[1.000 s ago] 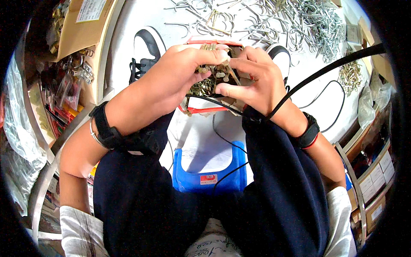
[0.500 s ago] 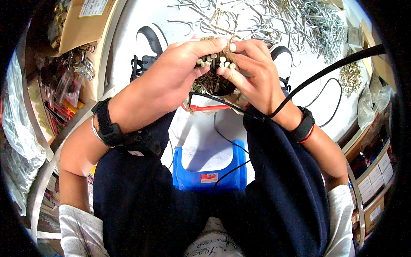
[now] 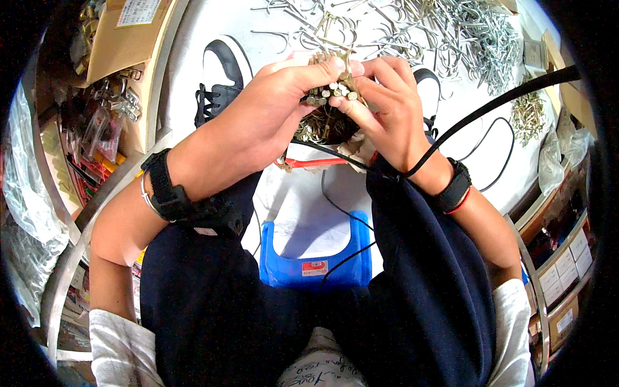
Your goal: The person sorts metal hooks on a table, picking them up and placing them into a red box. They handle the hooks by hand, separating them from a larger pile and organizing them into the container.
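My left hand (image 3: 271, 103) is closed round a bunch of brass-coloured metal hooks (image 3: 332, 91), its thumb lying across the top. Their cut rod ends face me in a cluster. Against the right side of this bunch, my right hand (image 3: 390, 93) pinches several of the hooks between thumb and fingers. The two hands almost meet, and the far part of the bunch is hidden behind the fingers. Just beneath them, more brass-coloured hooks (image 3: 314, 129) sit in a container between my shins, mostly covered by my hands. A red strip (image 3: 316, 162) shows along its near side.
Loose hooks (image 3: 387, 29) and a silver heap (image 3: 490, 51) lie beyond my shoes. A small brass pile (image 3: 527, 116) is at right. A black cable (image 3: 496, 106) crosses my right wrist. A blue plastic stool (image 3: 316, 271) is beneath me; shelves with boxes (image 3: 567, 274) flank me.
My right hand has brought its few hooks up against the left hand's bunch, so the rod ends now form one cluster. The curved loop that stood up at my right fingertips has tipped down.
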Demonstrator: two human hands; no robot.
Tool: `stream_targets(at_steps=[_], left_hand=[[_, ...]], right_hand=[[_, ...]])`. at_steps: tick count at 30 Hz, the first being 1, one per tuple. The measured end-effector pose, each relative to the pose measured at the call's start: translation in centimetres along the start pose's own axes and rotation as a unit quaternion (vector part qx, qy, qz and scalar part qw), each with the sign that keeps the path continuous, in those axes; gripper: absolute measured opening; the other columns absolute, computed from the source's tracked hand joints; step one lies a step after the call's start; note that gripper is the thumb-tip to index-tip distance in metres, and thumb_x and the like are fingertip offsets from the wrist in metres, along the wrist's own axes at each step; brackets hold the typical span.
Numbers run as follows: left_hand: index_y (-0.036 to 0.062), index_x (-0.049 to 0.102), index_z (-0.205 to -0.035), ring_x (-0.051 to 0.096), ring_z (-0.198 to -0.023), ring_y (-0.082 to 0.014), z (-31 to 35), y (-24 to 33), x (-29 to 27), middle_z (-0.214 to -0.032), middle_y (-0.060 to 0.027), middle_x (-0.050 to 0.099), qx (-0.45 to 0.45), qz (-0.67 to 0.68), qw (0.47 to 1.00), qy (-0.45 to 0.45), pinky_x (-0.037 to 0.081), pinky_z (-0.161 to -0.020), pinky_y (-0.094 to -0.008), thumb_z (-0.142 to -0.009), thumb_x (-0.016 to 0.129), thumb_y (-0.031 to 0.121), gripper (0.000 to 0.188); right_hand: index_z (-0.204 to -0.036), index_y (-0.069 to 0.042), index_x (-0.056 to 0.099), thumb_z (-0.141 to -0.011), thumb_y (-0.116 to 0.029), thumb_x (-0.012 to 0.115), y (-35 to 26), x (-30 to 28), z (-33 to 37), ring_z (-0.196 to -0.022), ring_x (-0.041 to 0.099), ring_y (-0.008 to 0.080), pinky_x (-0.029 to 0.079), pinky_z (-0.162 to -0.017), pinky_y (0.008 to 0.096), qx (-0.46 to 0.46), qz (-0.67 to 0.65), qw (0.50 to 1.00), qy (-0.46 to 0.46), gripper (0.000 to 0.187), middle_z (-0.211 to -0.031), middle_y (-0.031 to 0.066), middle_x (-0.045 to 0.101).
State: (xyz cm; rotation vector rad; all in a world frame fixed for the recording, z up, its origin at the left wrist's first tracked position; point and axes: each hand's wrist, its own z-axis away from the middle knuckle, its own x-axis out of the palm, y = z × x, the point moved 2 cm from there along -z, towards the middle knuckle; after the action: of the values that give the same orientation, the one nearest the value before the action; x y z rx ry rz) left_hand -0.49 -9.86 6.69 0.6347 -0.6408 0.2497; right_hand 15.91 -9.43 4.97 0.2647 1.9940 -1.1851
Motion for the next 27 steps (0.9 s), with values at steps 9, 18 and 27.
stream_targets(at_steps=[9, 18, 27], left_hand=[[-0.0013, 0.052, -0.119, 0.056, -0.102, -0.0136, -0.2, -0.2, 0.0, -0.112, -0.0067, 0.060, 0.003, 0.004, 1.000, 0.011, 0.044, -0.091, -0.0277, -0.098, 0.045, 0.022, 0.032], [-0.0036, 0.048, -0.124, 0.056, -0.102, -0.0139, 0.0, -0.1, -0.3, -0.111, -0.0080, 0.060, 0.017, -0.086, 0.994, 0.064, 0.045, -0.089, -0.0270, -0.097, 0.047, 0.023, 0.038], [-0.0037, 0.042, -0.129, 0.056, -0.103, -0.0151, 0.0, -0.3, 0.5, -0.110, -0.0095, 0.060, 0.051, -0.044, 0.994, 0.087, 0.044, -0.090, -0.0270, -0.095, 0.049, 0.020, 0.042]], right_hand=[[-0.080, -0.006, 0.067, -0.075, -0.031, 0.068, 0.1, 0.3, -0.2, -0.085, 0.053, 0.0265, 0.043, -0.079, 0.0379, 0.005, 0.001, 0.999, -0.033, 0.025, -0.087, 0.0068, 0.059], [-0.081, -0.008, 0.071, -0.074, -0.029, 0.069, 0.1, 0.7, -0.2, -0.089, 0.053, 0.0254, 0.043, -0.082, 0.0374, 0.006, -0.028, 0.999, -0.036, 0.022, -0.092, 0.0064, 0.062], [-0.082, -0.010, 0.072, -0.074, -0.030, 0.069, 0.6, 0.8, 0.0, -0.090, 0.052, 0.0251, 0.043, -0.081, 0.0364, 0.018, -0.020, 0.999, -0.024, 0.023, -0.092, 0.0048, 0.061]])
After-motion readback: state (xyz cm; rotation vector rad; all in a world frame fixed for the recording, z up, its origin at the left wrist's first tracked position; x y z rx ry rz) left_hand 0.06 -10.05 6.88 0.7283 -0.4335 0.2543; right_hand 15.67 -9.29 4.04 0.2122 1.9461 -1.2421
